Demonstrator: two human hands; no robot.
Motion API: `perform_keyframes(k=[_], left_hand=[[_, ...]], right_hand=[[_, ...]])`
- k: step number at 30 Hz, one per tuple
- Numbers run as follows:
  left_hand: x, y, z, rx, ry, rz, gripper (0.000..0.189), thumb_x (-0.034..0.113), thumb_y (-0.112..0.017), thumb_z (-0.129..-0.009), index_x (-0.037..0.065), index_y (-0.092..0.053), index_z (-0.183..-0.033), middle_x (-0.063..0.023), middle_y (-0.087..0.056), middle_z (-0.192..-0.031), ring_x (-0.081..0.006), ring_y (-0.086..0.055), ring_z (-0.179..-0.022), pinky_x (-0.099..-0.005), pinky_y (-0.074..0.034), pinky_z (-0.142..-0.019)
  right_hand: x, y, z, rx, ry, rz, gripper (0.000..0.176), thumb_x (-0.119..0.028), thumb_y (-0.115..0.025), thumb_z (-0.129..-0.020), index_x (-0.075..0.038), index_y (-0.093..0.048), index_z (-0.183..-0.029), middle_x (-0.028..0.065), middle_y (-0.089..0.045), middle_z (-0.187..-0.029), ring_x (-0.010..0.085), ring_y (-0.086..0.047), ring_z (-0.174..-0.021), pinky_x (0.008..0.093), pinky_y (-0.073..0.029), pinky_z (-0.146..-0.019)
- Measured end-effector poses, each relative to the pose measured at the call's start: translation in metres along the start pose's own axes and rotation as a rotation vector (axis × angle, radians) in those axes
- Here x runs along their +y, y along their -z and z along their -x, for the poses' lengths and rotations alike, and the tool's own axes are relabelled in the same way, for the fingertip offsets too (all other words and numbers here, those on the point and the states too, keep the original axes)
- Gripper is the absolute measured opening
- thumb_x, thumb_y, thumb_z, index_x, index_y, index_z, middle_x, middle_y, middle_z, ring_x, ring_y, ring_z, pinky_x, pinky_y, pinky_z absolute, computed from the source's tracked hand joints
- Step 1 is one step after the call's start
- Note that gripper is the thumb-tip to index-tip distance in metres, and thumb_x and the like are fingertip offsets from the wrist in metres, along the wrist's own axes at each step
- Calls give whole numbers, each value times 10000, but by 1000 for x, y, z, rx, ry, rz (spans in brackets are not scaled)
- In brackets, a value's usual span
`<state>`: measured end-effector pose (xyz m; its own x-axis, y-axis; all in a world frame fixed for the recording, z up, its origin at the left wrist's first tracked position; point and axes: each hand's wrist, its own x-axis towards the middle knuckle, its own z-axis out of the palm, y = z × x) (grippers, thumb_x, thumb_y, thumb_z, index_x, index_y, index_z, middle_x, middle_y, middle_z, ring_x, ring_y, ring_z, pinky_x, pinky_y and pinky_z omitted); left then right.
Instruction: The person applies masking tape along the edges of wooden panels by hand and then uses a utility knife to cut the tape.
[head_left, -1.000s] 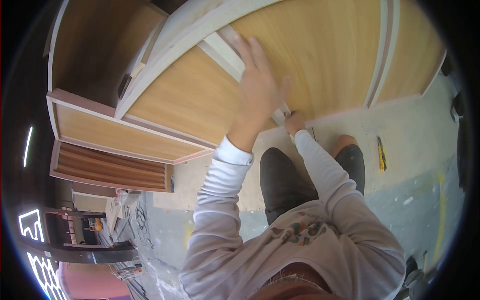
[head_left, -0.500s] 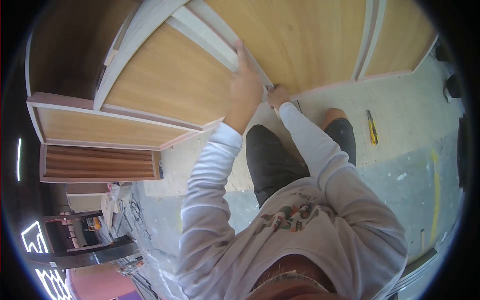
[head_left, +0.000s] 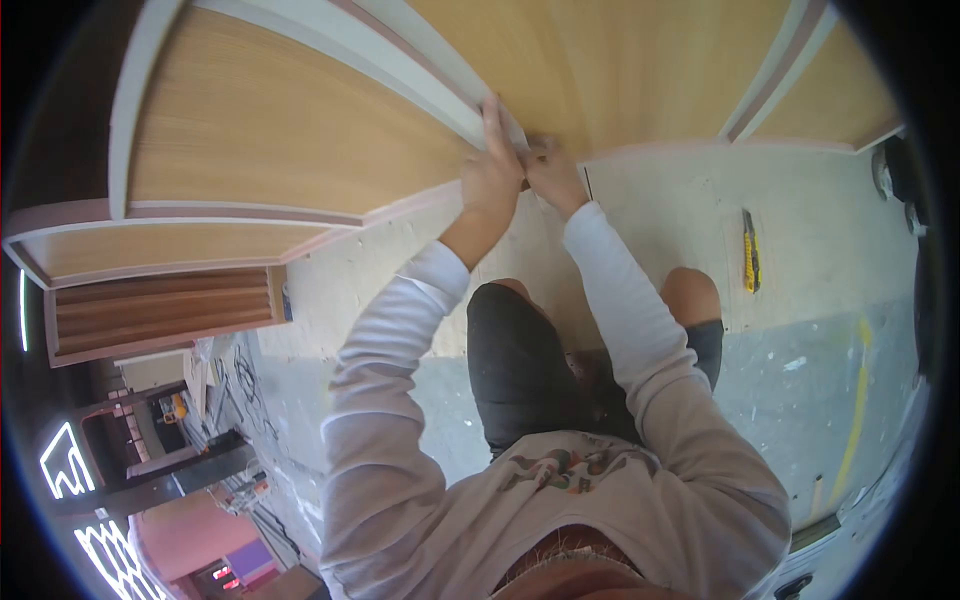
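My left hand (head_left: 488, 190) grips the lower end of a white strip (head_left: 445, 62) on the panelled cabinet front, its index finger stretched up along the strip. Close beside it, my right hand (head_left: 556, 180) is closed at the strip's bottom end. Motion smears its fingers, and whatever they hold is hidden. Light wood panels lie to either side of the strip, a left panel (head_left: 290, 130) and a wide right panel (head_left: 625, 75). A yellow and black utility knife (head_left: 751, 262) rests on the floor to the right, apart from both hands.
Below the cabinet lies a pale board floor (head_left: 400, 270), bordering blue-grey floor (head_left: 780, 400) with a yellow line (head_left: 855, 430). A box with brown slats (head_left: 165, 312) stands at left. Cables (head_left: 240, 375) and tools lie beyond it. Dark objects (head_left: 900, 180) stand at far right.
My view has shifted, and the cabinet front appears nearer. Both hands stay at the strip's lower end. The right hand has moved up slightly and its fingers have become blurred.
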<state>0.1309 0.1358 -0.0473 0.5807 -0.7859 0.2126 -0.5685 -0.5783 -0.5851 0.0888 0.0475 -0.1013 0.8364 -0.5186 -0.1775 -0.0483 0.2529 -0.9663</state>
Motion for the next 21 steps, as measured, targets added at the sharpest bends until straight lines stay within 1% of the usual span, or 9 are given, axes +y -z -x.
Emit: perform_keyframes(k=[1,3,4,6,7,10,12,19,21], left_hand=[[-2,-2,1,-21,-1,-4,600,145,-567,-802,-23,-410,-1357,-317,-179,-1471,-181,-646,-591,-251,-503,-468],[-7,-7,2,68,-63,-165,580,128,-574,-783,5,-451,-1336,-331,-182,-1462,-173,-632,-552,-268,-508,-458],[-7,-9,5,42,-87,-164,580,128,-574,-783,5,-451,-1336,-331,-182,-1462,-173,-632,-552,-268,-508,-458],[-10,-9,8,81,-155,-303,579,107,-588,-781,1,-460,-1335,-322,-171,-1471,-153,-636,-572,-269,-483,-437],[-11,-10,6,82,-177,-303,579,107,-588,-781,1,-460,-1335,-322,-171,-1471,-153,-636,-572,-269,-483,-437],[-10,-7,2,-8,-201,-267,580,100,-591,-780,21,-460,-1340,-371,-189,-1436,-171,-654,-597,-271,-497,-446],[-10,-3,2,-41,-228,-266,559,74,-586,-778,70,-475,-1326,-448,-167,-1384,-196,-655,-536,-277,-513,-456],[-5,9,0,-112,-231,-218,653,43,-590,-769,70,-389,-1390,-460,-98,-1387,-254,-683,-604,-278,-518,-469],[0,7,-1,-133,-183,-236,628,40,-588,-774,59,-413,-1376,-463,-99,-1384,-285,-695,-666,-286,-523,-480]], right_hand=[[12,3,5,-10,-18,-6,496,-290,-597,-849,82,-492,-1159,201,-670,-828,273,-661,-612,379,-517,-578],[35,11,18,18,207,128,420,-206,-562,-908,39,-467,-1236,166,-660,-929,191,-662,-798,304,-500,-752],[39,16,27,21,175,114,420,-206,-562,-908,39,-467,-1236,166,-660,-929,191,-662,-798,304,-500,-752],[43,20,41,-11,239,-41,423,-245,-564,-887,2,-483,-1220,186,-673,-910,270,-672,-840,386,-513,-741],[47,19,45,6,230,-51,423,-245,-564,-887,2,-483,-1220,186,-673,-910,270,-672,-840,386,-513,-741],[57,17,46,12,327,-23,392,-227,-532,-902,-18,-483,-1231,202,-663,-904,318,-662,-843,407,-506,-730],[65,10,46,103,422,23,380,-247,-512,-914,-70,-481,-1249,215,-651,-906,359,-644,-814,426,-502,-711],[73,17,51,251,341,347,354,-329,-498,-918,-190,-492,-1243,176,-660,-812,379,-633,-752,472,-494,-679],[107,18,54,381,97,489,345,-343,-516,-908,-211,-506,-1227,155,-659,-751,381,-634,-714,480,-491,-642]])
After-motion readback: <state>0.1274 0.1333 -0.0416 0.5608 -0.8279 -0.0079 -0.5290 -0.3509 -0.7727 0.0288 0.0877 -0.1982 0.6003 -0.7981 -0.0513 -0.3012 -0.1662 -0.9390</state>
